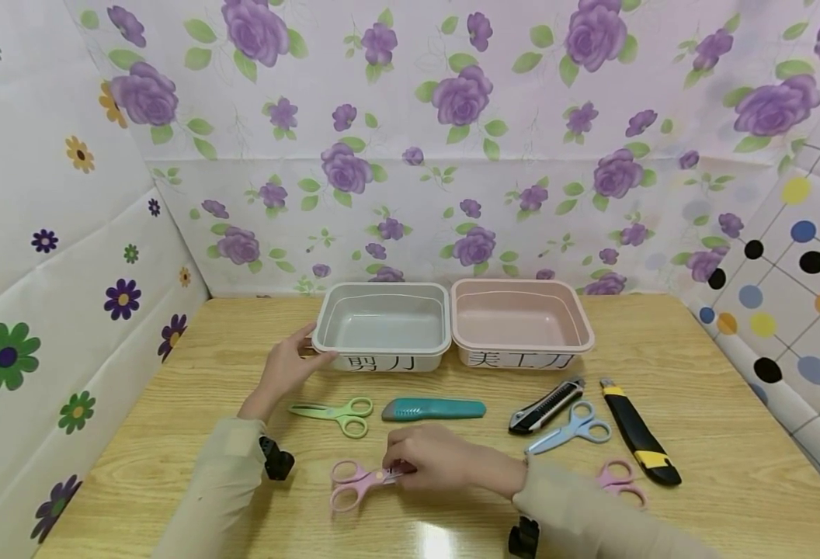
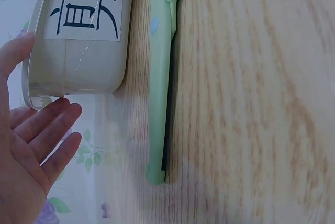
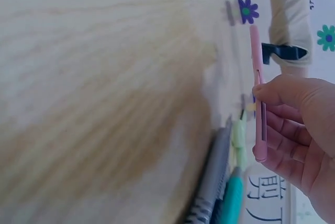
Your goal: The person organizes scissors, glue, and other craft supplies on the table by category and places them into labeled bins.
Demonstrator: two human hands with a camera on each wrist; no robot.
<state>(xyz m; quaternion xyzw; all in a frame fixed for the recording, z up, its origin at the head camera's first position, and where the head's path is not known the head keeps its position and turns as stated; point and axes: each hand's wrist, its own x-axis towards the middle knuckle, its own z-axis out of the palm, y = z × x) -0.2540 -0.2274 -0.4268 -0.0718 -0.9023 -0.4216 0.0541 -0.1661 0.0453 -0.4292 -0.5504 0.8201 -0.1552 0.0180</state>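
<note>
My right hand (image 1: 431, 458) pinches a pair of pink scissors (image 1: 357, 487) by the blade end, the handle loops pointing left, near the table's front. Thumb and fingers grip them edge-on in the right wrist view, where the pink scissors (image 3: 256, 51) stand clear of the tabletop. My left hand (image 1: 287, 369) rests at the left end of the grey bin (image 1: 382, 289). In the left wrist view its thumb touches the rim of the grey bin (image 2: 94, 67), and the other fingers lie loosely extended by its end wall. Green scissors (image 1: 343, 411) lie just below that hand.
A pink bin (image 1: 522, 348) stands right of the grey one; both carry written labels. On the table (image 1: 242, 318) lie a teal cutter (image 1: 434, 409), a black-and-grey cutter (image 1: 546, 405), blue scissors (image 1: 574, 427), a black-and-yellow cutter (image 1: 637, 431) and more pink scissors (image 1: 620, 477), partly behind my right sleeve.
</note>
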